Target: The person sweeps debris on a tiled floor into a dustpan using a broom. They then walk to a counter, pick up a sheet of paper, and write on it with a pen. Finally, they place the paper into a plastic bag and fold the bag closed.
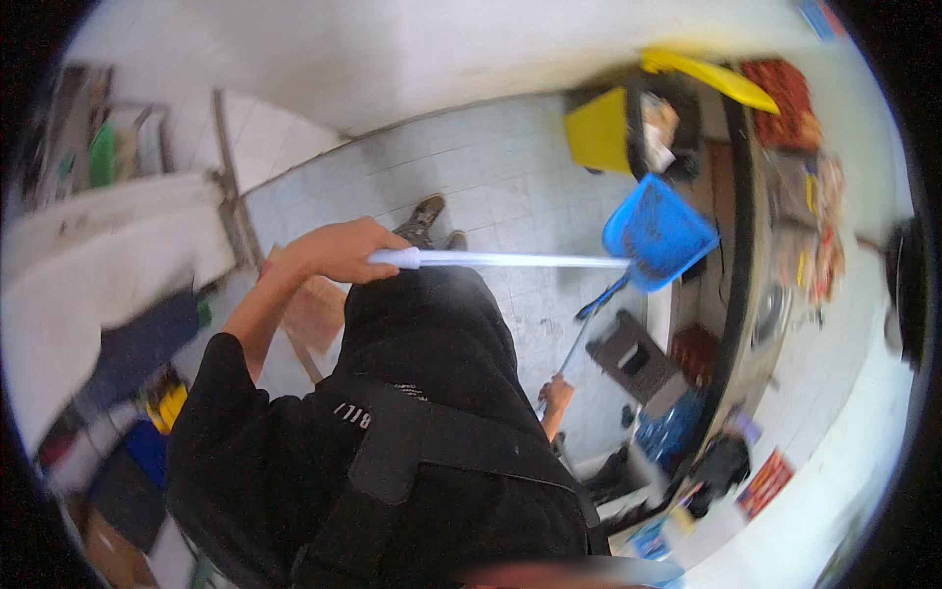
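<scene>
My left hand point(346, 250) is closed around the pale grip of a long white handle point(515, 259). The handle runs across to a blue dustpan point(666, 228), whose inner face carries dark dirt. Lower down, my right hand point(557, 397) grips the thin handle of a broom point(578, 342); its blue-and-dark bristle head point(600, 298) lies just below the dustpan in view. Beside the dustpan's upper edge stands a yellow-and-black bin point(597, 132) with rubbish inside. Whether dustpan and bin touch cannot be told.
A yellow lid point(710, 79) is at the counter's edge above the bin. On the right, a grey step stool point(639, 361) stands near the long counter point(765, 324), which holds packets. A cardboard piece point(315, 313) and a wooden post point(234, 199) are at the left.
</scene>
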The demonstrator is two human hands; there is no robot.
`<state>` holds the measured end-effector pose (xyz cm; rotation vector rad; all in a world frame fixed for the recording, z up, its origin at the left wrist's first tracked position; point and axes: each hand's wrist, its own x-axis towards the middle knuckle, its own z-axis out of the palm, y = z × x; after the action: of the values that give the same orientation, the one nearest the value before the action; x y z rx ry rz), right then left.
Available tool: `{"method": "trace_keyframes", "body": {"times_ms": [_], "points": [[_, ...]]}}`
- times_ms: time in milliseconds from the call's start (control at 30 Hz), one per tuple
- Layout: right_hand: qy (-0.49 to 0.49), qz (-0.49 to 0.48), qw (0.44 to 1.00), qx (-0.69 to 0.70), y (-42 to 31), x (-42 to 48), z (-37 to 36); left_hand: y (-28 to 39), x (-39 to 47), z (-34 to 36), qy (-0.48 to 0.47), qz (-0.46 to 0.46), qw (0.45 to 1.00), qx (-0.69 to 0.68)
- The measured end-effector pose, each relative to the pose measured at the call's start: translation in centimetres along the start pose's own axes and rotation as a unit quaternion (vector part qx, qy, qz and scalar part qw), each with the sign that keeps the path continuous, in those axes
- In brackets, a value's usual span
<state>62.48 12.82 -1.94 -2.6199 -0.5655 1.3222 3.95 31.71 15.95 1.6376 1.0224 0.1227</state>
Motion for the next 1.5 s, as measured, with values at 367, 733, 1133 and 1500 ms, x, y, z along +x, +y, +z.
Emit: {"method": "trace_keyframes", "body": {"times_ms": [367, 733, 1133, 1500], "points": [[-0.331, -0.029, 0.931, -0.153, -1.8, 9.0, 4.6, 1.8, -12.1, 22.3, 0.13, -0.446, 0.874, 0.144], [-0.499, -0.165, 0.782, -0.334, -16.5, -10.9, 27.9, -7.1, -30.5, 40.2, 0.263, -0.661, 0.7, -0.054], [-0.679, -0.286, 0.589, -0.331, -3.3, -28.3, 85.9, -12.7, -43.8, 51.3, 0.372, -0.719, 0.538, -0.235], [-0.509, -0.062, 0.817, -0.264, -15.8, -17.8, 60.9, -14.6, -44.3, 55.4, 0.298, -0.747, 0.516, -0.294]]}}
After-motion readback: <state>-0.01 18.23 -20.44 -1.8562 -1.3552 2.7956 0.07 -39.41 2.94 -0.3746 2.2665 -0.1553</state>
